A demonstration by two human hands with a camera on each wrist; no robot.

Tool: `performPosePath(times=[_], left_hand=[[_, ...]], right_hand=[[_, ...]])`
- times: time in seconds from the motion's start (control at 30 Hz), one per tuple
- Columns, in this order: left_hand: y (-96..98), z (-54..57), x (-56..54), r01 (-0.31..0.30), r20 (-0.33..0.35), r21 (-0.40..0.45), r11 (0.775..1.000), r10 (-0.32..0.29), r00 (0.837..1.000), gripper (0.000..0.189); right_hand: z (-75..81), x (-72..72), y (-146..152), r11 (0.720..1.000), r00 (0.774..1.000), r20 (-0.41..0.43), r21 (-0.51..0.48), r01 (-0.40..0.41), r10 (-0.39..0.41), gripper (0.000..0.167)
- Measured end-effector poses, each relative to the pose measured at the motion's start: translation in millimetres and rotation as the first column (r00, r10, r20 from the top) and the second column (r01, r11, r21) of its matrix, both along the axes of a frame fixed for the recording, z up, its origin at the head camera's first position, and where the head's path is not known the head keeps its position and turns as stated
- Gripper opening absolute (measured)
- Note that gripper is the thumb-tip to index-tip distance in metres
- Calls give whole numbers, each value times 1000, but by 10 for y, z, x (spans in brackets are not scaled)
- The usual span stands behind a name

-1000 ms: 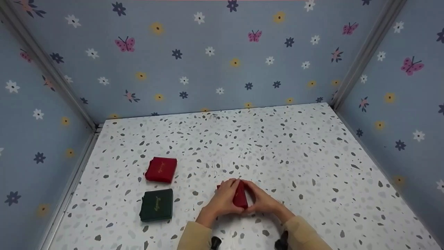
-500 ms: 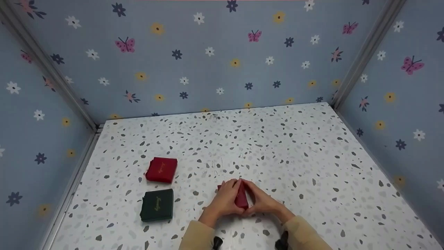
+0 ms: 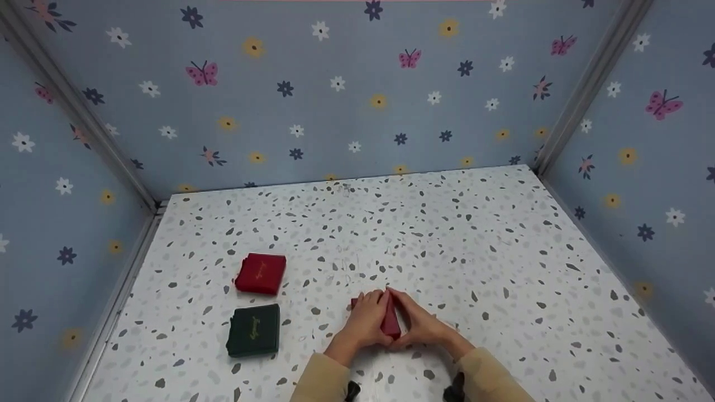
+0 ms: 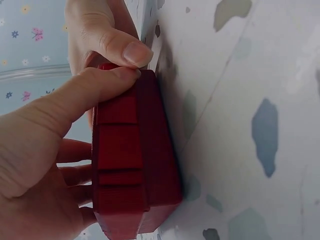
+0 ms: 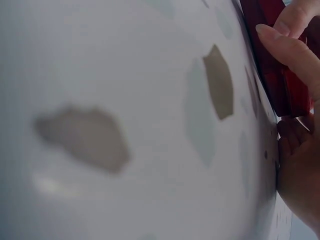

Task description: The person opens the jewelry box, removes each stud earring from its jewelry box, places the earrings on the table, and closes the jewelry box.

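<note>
A small red box [image 3: 391,325] sits on the table between both hands, close to the near side. My left hand [image 3: 363,322] lies over its left part, fingers across the top and thumb on the near edge. From the right, my right hand [image 3: 422,325] holds the same box, its thumb near the left thumb and its fingertips at the far end. In the left wrist view the box's layered red side [image 4: 120,150] shows under the left thumb [image 4: 95,90]. The right wrist view catches the box [image 5: 282,82] at the upper right, the right thumb [image 5: 287,47] over it.
To the left lie a flat red box [image 3: 261,273] with gold script and, nearer, a dark green box [image 3: 253,330] with similar script. The speckled white table [image 3: 447,234] is bounded by blue flowered panels [image 3: 346,111] at the back and both sides.
Both hands stay on the red box almost unmoved; the left hand and sleeve have shifted very slightly right. The two boxes at left stay put.
</note>
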State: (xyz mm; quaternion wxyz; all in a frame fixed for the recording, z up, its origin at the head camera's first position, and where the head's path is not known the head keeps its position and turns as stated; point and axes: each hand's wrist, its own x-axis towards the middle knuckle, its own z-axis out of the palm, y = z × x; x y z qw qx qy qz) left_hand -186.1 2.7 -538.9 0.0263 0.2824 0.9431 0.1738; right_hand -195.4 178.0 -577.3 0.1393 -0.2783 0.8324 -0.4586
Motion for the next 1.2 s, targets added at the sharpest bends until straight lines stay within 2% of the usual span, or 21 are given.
performPosePath(times=[0.1, 0.37, 0.47, 0.6, 0.73, 0.87, 0.93, 1.03, 1.2], left_hand=[[-8, 4, 9, 3, 2, 3, 1000, -3, 1000, 95], [-47, 12, 20, 22, 46, 78, 997, -26, 999, 98], [-58, 32, 23, 33, 58, 120, 992, -40, 997, 97], [-73, 76, 32, 26, 89, 169, 985, -42, 995, 95], [-102, 137, 57, 7, 123, 171, 985, -28, 992, 92], [-163, 194, 96, -6, 151, 174, 985, -21, 988, 88], [-207, 212, 118, -7, 164, 178, 984, -23, 986, 85], [-284, 233, 149, -1, 162, 190, 982, -31, 986, 82], [-414, 244, 201, 30, 80, 231, 972, -50, 996, 72]], right_hand=[[7, 8, -5, 1000, 1000, 12, 3, -2, 2, 113], [75, 9, -2, 998, 999, 23, 55, -36, 35, 117], [113, 7, 6, 997, 998, 53, 65, -47, 44, 120], [162, 0, 37, 995, 997, 46, 62, -72, 69, 121], [224, 7, 77, 995, 996, 14, 42, -88, 87, 116], [307, 27, 69, 997, 998, -4, 37, -63, 63, 105], [352, 45, 42, 997, 999, -26, 56, -45, 47, 97], [422, 81, -14, 995, 993, -109, 96, -28, 39, 84], [484, 136, -134, 993, 957, -284, 114, -25, 57, 66]])
